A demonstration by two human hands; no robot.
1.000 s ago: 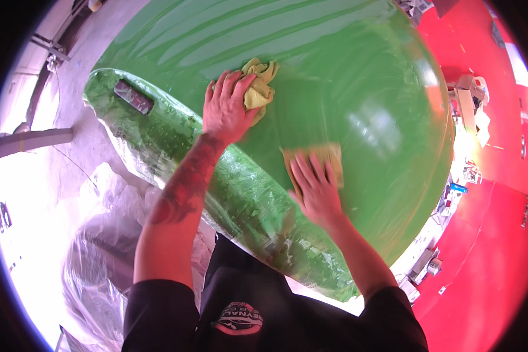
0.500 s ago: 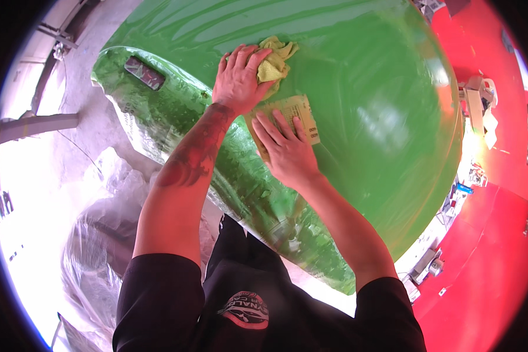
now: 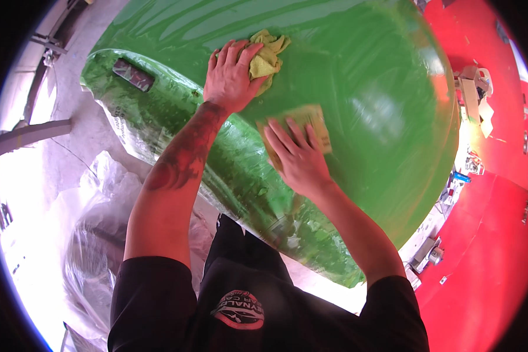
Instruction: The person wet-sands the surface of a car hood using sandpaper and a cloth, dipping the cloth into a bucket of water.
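Note:
A large, glossy green car body panel [image 3: 369, 176] curves in front of me. My right hand [image 3: 299, 155] lies nearly flat, fingers slightly spread, pressing a tan sheet of sandpaper [image 3: 318, 121] against it. The sheet is smeared by motion, and part of it is hidden under the palm. Farther off and to the left, my left hand [image 3: 231, 73] rests on the panel with a crumpled yellow cloth [image 3: 267, 58] caught at its thumb and index finger. Some of the cloth is hidden behind the hand.
A dark rounded rectangular object [image 3: 133, 74] sits at the panel's far left. Clear plastic sheeting [image 3: 102, 229] bunches at lower left. An open cardboard box [image 3: 472, 100] and several small items lie along the right, beside a red surface [image 3: 498, 229].
My right hand and the sandpaper have slid rightward across the panel. My left hand stays with the cloth at about the same spot. The whole view has shifted slightly.

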